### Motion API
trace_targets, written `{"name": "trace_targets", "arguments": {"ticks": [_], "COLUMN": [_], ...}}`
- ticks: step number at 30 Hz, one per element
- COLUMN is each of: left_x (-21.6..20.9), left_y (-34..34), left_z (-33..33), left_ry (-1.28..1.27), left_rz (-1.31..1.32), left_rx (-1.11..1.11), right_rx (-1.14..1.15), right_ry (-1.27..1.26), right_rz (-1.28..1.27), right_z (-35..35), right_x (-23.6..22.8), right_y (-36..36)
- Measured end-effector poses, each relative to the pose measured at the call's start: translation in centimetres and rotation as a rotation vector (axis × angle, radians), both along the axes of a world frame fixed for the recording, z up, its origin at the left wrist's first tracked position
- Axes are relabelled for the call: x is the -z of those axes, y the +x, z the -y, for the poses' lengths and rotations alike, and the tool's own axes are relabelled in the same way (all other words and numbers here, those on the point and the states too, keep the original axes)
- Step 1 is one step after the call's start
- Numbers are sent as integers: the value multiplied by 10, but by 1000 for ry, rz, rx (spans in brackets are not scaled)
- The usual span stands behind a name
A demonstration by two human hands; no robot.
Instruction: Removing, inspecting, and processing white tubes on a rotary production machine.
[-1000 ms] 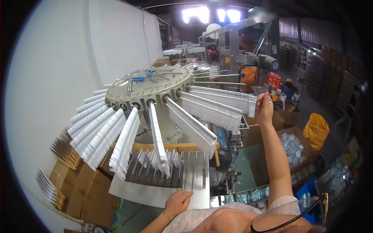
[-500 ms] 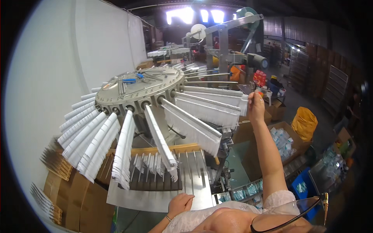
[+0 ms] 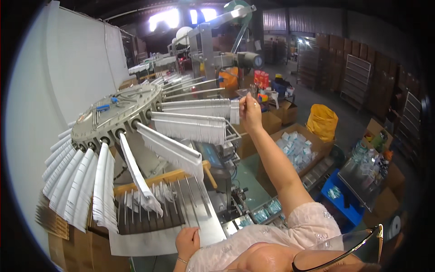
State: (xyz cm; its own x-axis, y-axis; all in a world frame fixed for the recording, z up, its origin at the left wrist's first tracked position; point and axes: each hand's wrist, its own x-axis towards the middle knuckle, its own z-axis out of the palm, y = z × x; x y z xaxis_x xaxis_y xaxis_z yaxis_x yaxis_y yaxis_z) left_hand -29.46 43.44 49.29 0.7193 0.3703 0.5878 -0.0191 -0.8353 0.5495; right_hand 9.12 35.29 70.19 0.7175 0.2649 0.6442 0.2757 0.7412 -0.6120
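Note:
My right hand (image 3: 250, 112) is stretched out, its fingers closed in a pinch at the outer end of a rod. A stack of thin white folded sheets (image 3: 195, 107) hangs on that rod, with a small bunch (image 3: 234, 111) apart at the tip. What the fingers grip is hidden. The rods stick out all round a metal turntable (image 3: 118, 109), several of them loaded with white sheets (image 3: 170, 147). Low in front of me, my left hand (image 3: 187, 242) is curled loosely at the near edge of a metal plate (image 3: 208, 222), with nothing visible in it.
On the plate lies a rack of thin metal prongs (image 3: 149, 211) with a wooden bar (image 3: 154, 182) behind it. Cartons of small packets (image 3: 297, 147), a yellow bag (image 3: 321, 122) and a blue crate (image 3: 342, 199) stand at the right. A conveyor (image 3: 267, 213) runs below my right arm.
The view has swung to the right, so the turntable sits farther left. My right hand stays at the rod's end. My left hand's fingers are more curled than before.

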Motion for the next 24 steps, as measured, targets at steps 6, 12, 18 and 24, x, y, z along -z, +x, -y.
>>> {"name": "trace_targets", "arguments": {"ticks": [6, 12, 18, 24], "left_x": [-9, -11, -11, -36], "left_y": [0, -4, -3, 15], "left_z": [7, 13, 16, 34], "left_ry": [-31, -4, -6, 67], "left_rz": [5, 15, 32, 65], "left_rx": [-90, -153, -165, -89], "right_rx": [-64, -44, -11, 136], "right_ry": [57, 84, 160, 283], "right_rz": [-58, -116, -166, -382], "right_z": [13, 46, 88, 160], "right_x": [0, 1, -1, 7], "right_y": [-1, 1, 12, 42]}}
